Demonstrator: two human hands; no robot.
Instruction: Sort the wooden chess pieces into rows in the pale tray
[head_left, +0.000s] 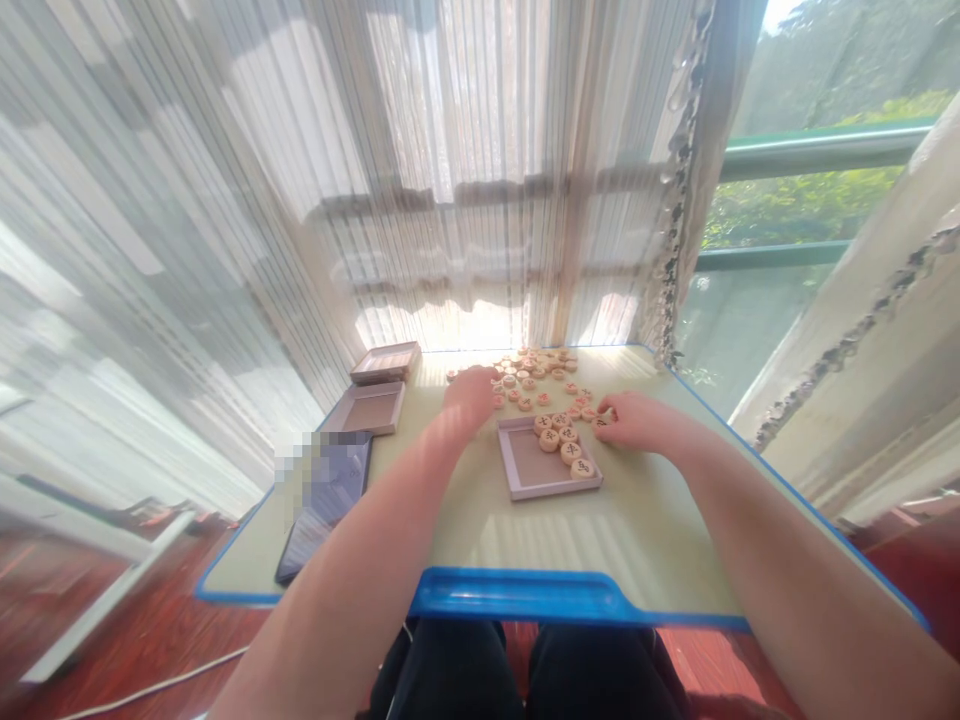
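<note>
Wooden Chinese chess pieces lie in a loose pile at the far side of the table, several red-marked ones nearer me. A shallow box tray stands in front of me, with several black-marked pieces along its right part. My right hand is just right of the tray, thumb and fingers closed around one Chinese chess piece. Beyond the tray's left corner, my left hand reaches to the left edge of the pile. Its fingertips are hidden behind the hand.
Further shallow boxes, one at the back and one nearer, sit along the table's left side. A tablet lies below them. The table has a blue rim and front tray. Curtains hang behind.
</note>
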